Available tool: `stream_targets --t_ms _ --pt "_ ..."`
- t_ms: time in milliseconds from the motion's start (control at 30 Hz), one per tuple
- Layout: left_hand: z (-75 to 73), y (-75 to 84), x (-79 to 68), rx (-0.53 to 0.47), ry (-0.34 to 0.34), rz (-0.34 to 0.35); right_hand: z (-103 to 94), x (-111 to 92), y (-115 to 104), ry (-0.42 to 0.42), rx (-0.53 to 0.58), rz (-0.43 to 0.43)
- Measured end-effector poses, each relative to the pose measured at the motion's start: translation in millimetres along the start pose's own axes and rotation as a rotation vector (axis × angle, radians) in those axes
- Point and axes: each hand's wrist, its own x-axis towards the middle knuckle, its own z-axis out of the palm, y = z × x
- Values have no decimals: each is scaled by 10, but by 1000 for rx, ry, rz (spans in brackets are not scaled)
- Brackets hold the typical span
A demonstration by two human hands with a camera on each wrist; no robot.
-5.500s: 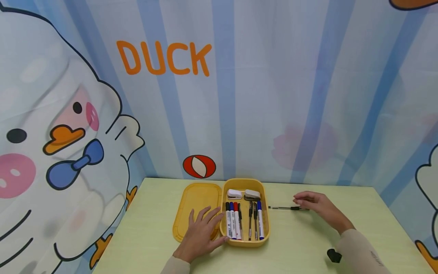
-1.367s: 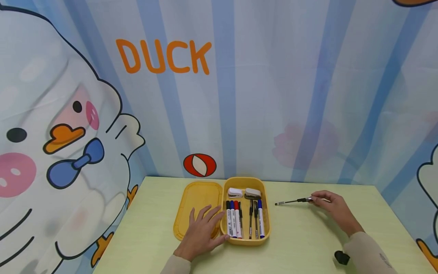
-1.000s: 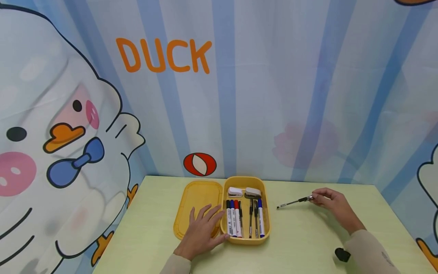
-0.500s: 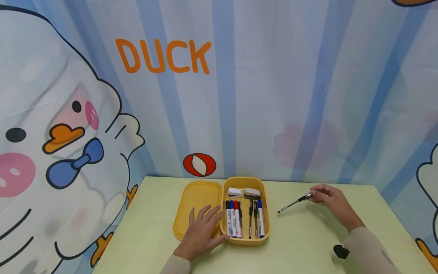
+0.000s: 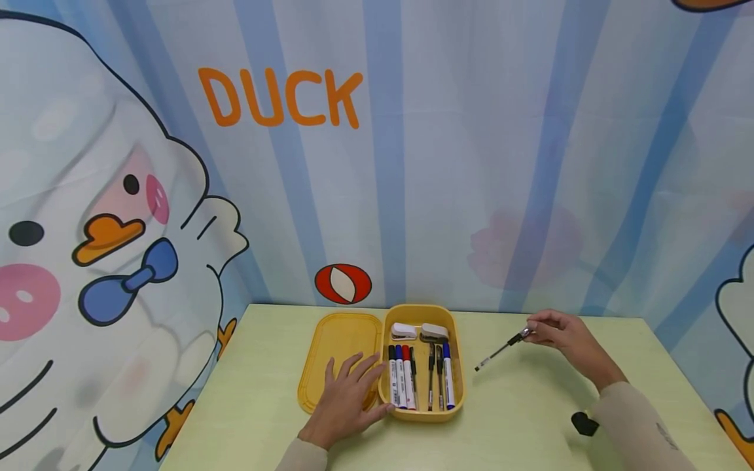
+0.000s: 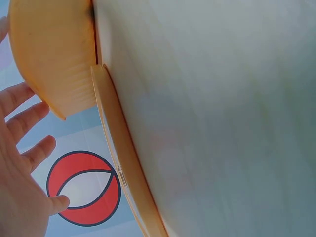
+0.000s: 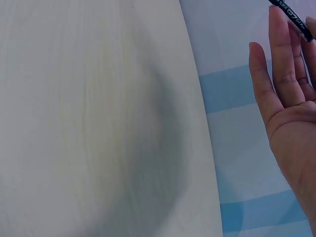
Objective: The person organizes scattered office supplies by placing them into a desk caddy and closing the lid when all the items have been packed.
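Observation:
My right hand pinches a black-capped gel pen by its cap end, right of the yellow box. The pen slants down to the left; whether its lower end touches the table I cannot tell. In the right wrist view only part of the dark pen shows at the fingertips. With spread fingers, my left hand touches the box's left side. The yellow box holds several markers, several black pens, a white stapler and a grey-white stapler.
A yellow lid lies flat against the box's left side, partly under my left hand. A small black object is beside my right sleeve. Behind the pale table hangs a patterned curtain.
At first the pen lay on the table with my right hand at its cap end. It is now lifted at that end and tilted more steeply. My left hand stays put.

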Motion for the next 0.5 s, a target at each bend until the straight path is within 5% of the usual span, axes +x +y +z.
stream_targets --t_ms 500 --pt "12 -1 -2 -18 -4 -6 102 79 -211 -79 -10 -11"
